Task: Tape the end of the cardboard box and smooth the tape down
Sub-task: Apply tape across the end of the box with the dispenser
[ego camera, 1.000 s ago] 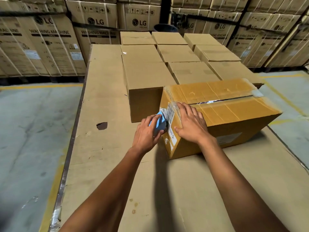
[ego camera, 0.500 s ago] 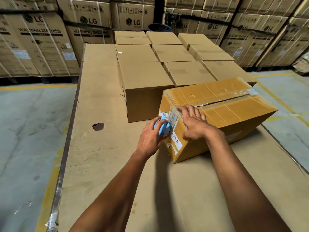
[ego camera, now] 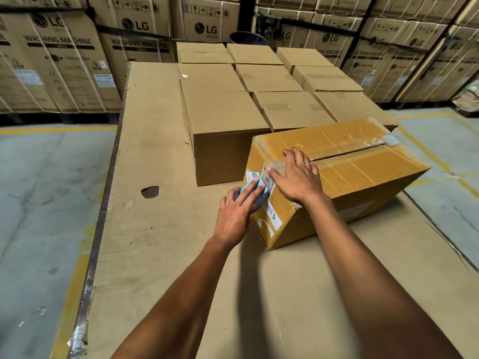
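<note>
Lying on the cardboard-covered desk (ego camera: 160,255), the cardboard box (ego camera: 363,182) sits at the near right of a block of plain boxes (ego camera: 223,117), its near end turned toward the person. Clear tape (ego camera: 274,168) runs over the top edge of that end and down across the white labels (ego camera: 272,216) stuck there. The right hand (ego camera: 298,180) rests flat on the box's near top corner, its fingers (ego camera: 293,154) straight and spread over the tape, the thumb lying along the strip at the edge. The left hand (ego camera: 237,216) grips a blue tape dispenser (ego camera: 255,194) against the box's end face, fingers curled over it. Beyond the desk, stacked washing-machine cartons (ego camera: 64,60) line the back, and grey concrete floor (ego camera: 46,190) with yellow lines lies on both sides.
</note>
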